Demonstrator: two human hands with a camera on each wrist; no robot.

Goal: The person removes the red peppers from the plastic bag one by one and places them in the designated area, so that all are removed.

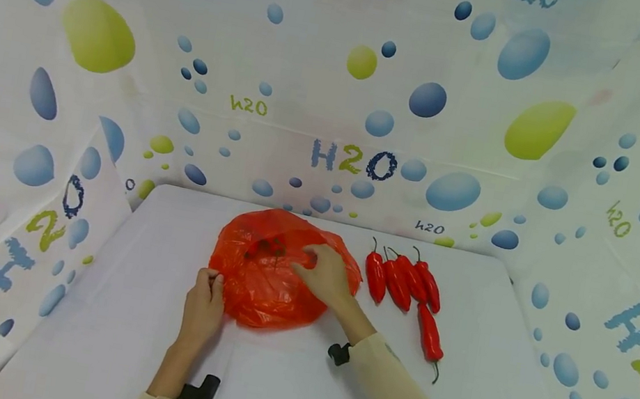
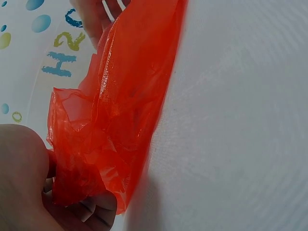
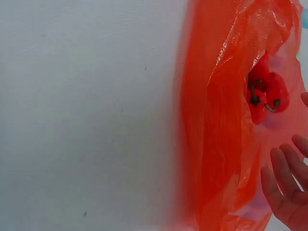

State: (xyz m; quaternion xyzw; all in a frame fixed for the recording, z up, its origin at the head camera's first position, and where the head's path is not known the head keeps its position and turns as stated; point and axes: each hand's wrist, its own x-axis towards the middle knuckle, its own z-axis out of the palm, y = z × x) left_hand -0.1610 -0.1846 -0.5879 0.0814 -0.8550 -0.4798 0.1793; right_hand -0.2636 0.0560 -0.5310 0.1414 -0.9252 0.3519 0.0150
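A thin red plastic bag [image 1: 278, 298] lies spread on the white table, its mouth facing up. Inside it, red peppers [image 3: 274, 91] with green stems show through the opening. My left hand [image 1: 204, 307] grips the bag's left edge, and the left wrist view has its fingers curled around the crumpled plastic [image 2: 77, 168]. Over the bag's right side hovers my right hand [image 1: 325, 274], its fingers spread and holding nothing. In the right wrist view those fingers [image 3: 284, 178] are apart from the peppers.
Several long red peppers [image 1: 397, 284] lie in a row right of the bag, stems pointing away. One more pepper [image 1: 430, 332] lies nearer, its stem toward me. A white curtain [image 1: 291, 68] printed with bubbles and "H2O" stands behind the table [image 1: 495, 370] and along both sides.
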